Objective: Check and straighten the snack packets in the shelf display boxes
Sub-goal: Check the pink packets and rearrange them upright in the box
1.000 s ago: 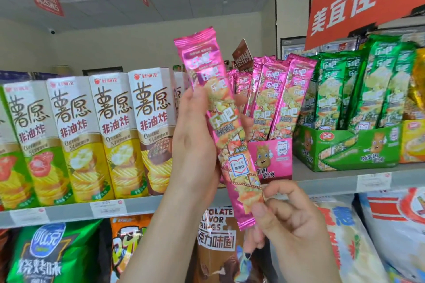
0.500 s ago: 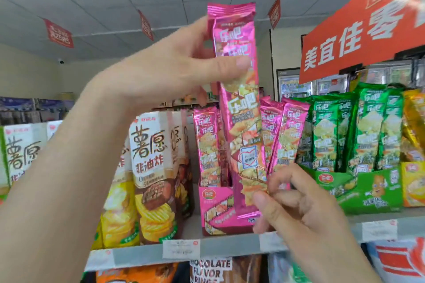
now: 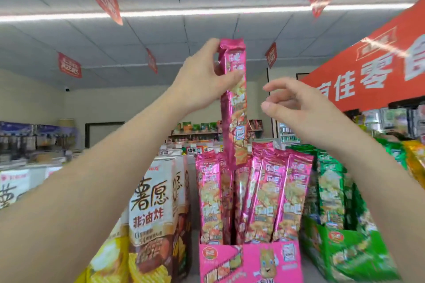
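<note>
While left fingers (image 3: pixel 230 77) pinch packet (image 3: pixel 236 122), seemingly upright

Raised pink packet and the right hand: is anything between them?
Nothing. In the head view a bare gap separates the right hand from the pink packet, which the left hand grips near its top.

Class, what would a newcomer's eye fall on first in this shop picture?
The long pink foil snack packet, held upright at centre by the left hand gripping its top, above the pink cardboard display box. The right hand hovers open beside it, not touching. A big red banner fills the upper right.
</note>
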Motion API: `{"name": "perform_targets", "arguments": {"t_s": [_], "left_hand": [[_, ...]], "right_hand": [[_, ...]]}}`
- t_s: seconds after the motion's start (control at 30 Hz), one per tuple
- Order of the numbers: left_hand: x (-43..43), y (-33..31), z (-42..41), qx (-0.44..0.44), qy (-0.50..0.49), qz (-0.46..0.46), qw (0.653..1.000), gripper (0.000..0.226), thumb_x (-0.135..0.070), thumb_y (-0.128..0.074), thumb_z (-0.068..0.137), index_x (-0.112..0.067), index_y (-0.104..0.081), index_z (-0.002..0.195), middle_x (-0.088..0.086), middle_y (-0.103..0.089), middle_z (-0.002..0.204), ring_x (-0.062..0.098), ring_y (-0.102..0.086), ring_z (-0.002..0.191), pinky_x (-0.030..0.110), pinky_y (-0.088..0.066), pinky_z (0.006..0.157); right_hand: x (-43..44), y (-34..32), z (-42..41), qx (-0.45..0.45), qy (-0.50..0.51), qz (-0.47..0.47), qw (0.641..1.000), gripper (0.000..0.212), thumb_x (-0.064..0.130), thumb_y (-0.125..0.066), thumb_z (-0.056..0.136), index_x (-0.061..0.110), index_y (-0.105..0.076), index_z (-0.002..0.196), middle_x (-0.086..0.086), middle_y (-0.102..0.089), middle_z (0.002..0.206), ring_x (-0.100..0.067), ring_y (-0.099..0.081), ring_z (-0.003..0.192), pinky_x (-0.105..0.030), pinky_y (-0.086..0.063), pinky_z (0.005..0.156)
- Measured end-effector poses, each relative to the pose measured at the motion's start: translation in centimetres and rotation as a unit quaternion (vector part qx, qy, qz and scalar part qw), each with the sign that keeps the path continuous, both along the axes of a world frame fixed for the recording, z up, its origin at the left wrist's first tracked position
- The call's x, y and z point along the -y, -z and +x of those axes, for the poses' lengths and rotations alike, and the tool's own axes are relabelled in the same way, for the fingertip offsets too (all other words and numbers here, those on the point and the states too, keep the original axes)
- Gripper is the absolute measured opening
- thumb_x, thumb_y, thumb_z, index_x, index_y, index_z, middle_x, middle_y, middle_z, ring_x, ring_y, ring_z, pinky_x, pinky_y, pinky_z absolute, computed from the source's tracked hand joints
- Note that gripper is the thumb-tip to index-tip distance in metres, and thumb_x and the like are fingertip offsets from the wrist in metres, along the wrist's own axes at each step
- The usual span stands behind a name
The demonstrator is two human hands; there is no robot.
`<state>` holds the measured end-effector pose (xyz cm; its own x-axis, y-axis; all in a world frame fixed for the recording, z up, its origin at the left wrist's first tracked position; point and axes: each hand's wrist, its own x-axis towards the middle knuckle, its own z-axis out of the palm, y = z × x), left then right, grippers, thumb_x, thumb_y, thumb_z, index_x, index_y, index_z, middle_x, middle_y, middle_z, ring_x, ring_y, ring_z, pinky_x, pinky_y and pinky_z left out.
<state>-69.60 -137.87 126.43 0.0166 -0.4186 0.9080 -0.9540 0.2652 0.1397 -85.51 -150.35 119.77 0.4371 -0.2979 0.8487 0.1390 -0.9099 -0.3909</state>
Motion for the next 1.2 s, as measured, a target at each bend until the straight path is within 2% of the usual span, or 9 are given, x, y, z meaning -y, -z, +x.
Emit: {"name": "perform_targets", "arguments": {"t_s": [0.23,0.37,0.43,0.57,0.63,0.73,0.87,1.03,1.2], "left_hand": [[4.4,1.9,1.9,0.024,-0.090,0.242,0.966,0.033,-0.021,-0.077,0.078,-0.019,-0.050,0.098,0.000,-0.068,0.088,0.006,-0.068,0.060,0.036,-0.060,0.060],[6.1,3.2,2.7,-0.077,-0.024,0.352,0.933,0.039,-0.009,-0.081,0.077,-0.018,-0.050,0.099,0.006,-0.065,0.094,0.010,-0.071,0.063,0.030,-0.061,0.060],[6.7,3.9,2.7,-0.093,-0.014,0.404,0.910,0.052,-0.012,-0.082,0.077,-0.012,-0.049,0.117,0.009,-0.064,0.103,0.011,-0.071,0.062,0.025,-0.059,0.060],[7.5,5.2,2.3,0.004,-0.077,0.487,0.870,0.082,-0.027,-0.083,0.075,-0.009,-0.037,0.141,-0.001,-0.054,0.129,0.013,-0.060,0.094,0.010,-0.052,0.065],[7.1,4.3,2.4,0.029,-0.090,0.531,0.842,0.068,-0.029,-0.082,0.076,-0.008,-0.049,0.131,-0.010,-0.059,0.110,0.014,-0.057,0.101,0.017,-0.050,0.083],[6.6,1.6,3.1,0.029,-0.103,0.555,0.825,0.036,-0.008,-0.072,0.085,-0.013,-0.064,0.120,-0.012,-0.069,0.098,0.010,-0.065,0.099,0.020,-0.052,0.082],[8.7,1.3,3.3,0.131,-0.211,0.513,0.822,0.038,-0.007,-0.054,0.095,-0.016,-0.058,0.132,-0.009,-0.057,0.120,0.013,-0.060,0.104,0.025,-0.054,0.084],[11.5,3.6,3.5,0.205,-0.250,0.575,0.752,0.042,-0.020,-0.054,0.098,-0.011,-0.048,0.139,0.009,-0.053,0.138,0.023,-0.052,0.120,0.038,-0.043,0.105],[11.7,4.1,3.9,0.205,-0.226,0.549,0.778,0.039,-0.023,-0.072,0.085,-0.016,-0.062,0.121,0.001,-0.062,0.121,0.024,-0.057,0.112,0.041,-0.046,0.100]], "right_hand": [[1.9,-2.2,2.6,-0.300,0.019,-0.020,0.954,0.064,0.063,-0.058,0.078,0.039,-0.046,0.135,0.010,-0.055,0.135,-0.011,-0.051,0.124,-0.039,-0.037,0.110],[2.5,-1.7,4.0,-0.250,0.004,0.036,0.968,0.059,0.043,-0.072,0.082,0.031,-0.042,0.131,0.008,-0.058,0.117,-0.013,-0.059,0.108,-0.032,-0.046,0.096],[2.9,-1.6,4.4,-0.228,0.006,0.035,0.973,0.054,0.027,-0.076,0.082,0.030,-0.045,0.127,0.003,-0.066,0.110,-0.016,-0.066,0.099,-0.034,-0.052,0.089],[3.0,-1.1,4.9,-0.305,0.081,-0.047,0.948,0.048,0.020,-0.081,0.077,0.026,-0.052,0.116,0.004,-0.071,0.093,-0.014,-0.069,0.082,-0.031,-0.055,0.074],[3.3,-0.5,5.3,-0.322,0.104,-0.070,0.938,0.041,0.009,-0.075,0.082,0.024,-0.050,0.112,0.005,-0.069,0.088,-0.010,-0.065,0.074,-0.026,-0.050,0.062],[3.6,-0.1,5.6,-0.337,0.115,-0.087,0.930,0.024,-0.003,-0.061,0.087,0.020,-0.060,0.096,0.006,-0.070,0.084,-0.009,-0.065,0.075,-0.023,-0.049,0.061],[3.0,-0.6,4.8,-0.369,0.087,-0.079,0.922,0.025,0.025,-0.054,0.097,0.023,-0.075,0.084,0.001,-0.073,0.082,-0.006,-0.067,0.069,-0.029,-0.056,0.074],[1.4,-1.4,3.6,-0.432,0.103,-0.049,0.895,0.087,0.087,-0.020,0.074,0.027,-0.073,0.108,0.006,-0.066,0.118,-0.014,-0.061,0.103,-0.038,-0.042,0.102],[0.3,-0.6,3.4,-0.472,0.163,-0.196,0.844,0.059,0.065,-0.051,0.087,0.033,-0.048,0.136,0.010,-0.057,0.127,-0.014,-0.057,0.103,-0.034,-0.048,0.092]]}}
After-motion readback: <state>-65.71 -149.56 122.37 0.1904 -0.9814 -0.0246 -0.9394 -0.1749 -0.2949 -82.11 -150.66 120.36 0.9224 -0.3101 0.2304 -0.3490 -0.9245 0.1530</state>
